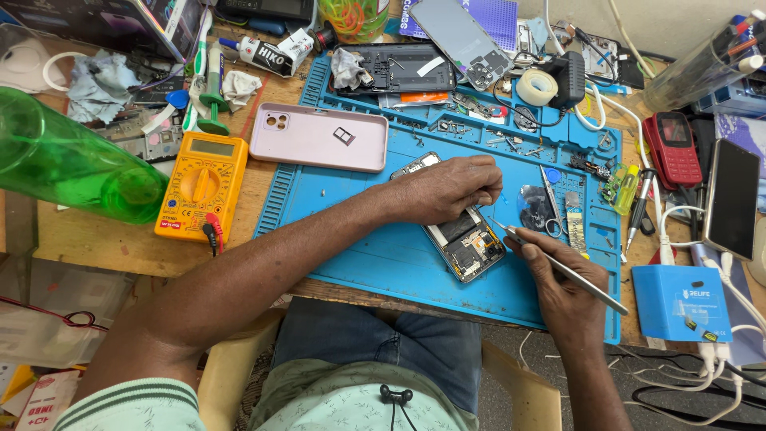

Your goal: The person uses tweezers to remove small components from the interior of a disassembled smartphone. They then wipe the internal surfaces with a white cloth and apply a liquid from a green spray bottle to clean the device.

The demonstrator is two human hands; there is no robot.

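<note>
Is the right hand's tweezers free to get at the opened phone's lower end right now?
Probably yes: the left hand covers only the upper part of the opened phone, and the right hand holds the tweezers tip just beside its bare lower end.

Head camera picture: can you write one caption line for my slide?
Left hand steadies an opened phone on a blue mat while the right hand holds tweezers.

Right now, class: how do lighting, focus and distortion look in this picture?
Head view: even, soft light, faint shadows under both hands; the opened phone is sharp; wide-lens bending stretches the green bottle at the left edge; slight glare on the dark phone screen.
</note>
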